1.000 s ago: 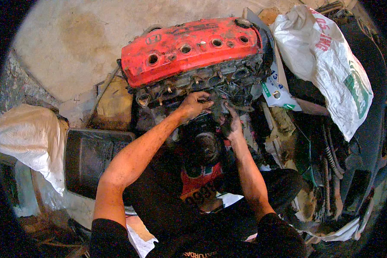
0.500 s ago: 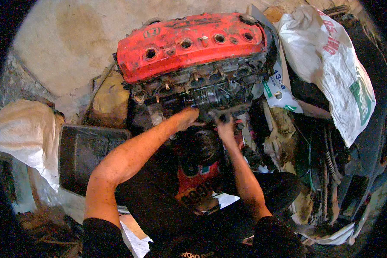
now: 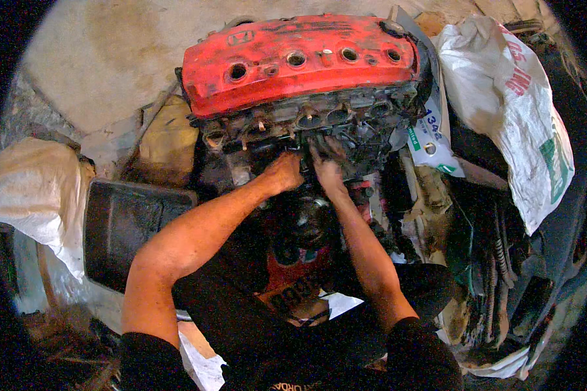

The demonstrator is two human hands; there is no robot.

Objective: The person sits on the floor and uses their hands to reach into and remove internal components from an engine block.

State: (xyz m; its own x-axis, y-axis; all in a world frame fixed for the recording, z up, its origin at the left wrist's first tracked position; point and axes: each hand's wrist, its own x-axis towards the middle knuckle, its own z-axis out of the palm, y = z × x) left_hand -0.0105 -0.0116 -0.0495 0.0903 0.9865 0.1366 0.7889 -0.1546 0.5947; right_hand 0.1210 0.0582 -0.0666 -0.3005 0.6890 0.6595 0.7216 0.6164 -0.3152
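Note:
In front of me stands a greasy car engine with a red valve cover (image 3: 267, 85), which has a row of round holes. Below the cover, the dark metal side of the engine (image 3: 365, 140) faces me. My left hand (image 3: 284, 171) is closed against that side, near its middle; whatever its fingers hold is hidden. Close beside it, my right hand (image 3: 327, 166) reaches onto the engine just below the ports. Its fingers look dark and are smeared by motion, so their grip is unclear.
A black plastic tray (image 3: 137, 228) lies to the left, beside a pale sack (image 3: 39, 195). Behind the tray leans a yellowish block (image 3: 169, 146). On the right, a white printed sack (image 3: 496, 98) drapes over dark parts, with hoses (image 3: 496, 274) below it.
My right hand has moved farther up the engine's side and slightly left, nearer my left hand. The left hand stays almost in place. The whole view has shifted slightly.

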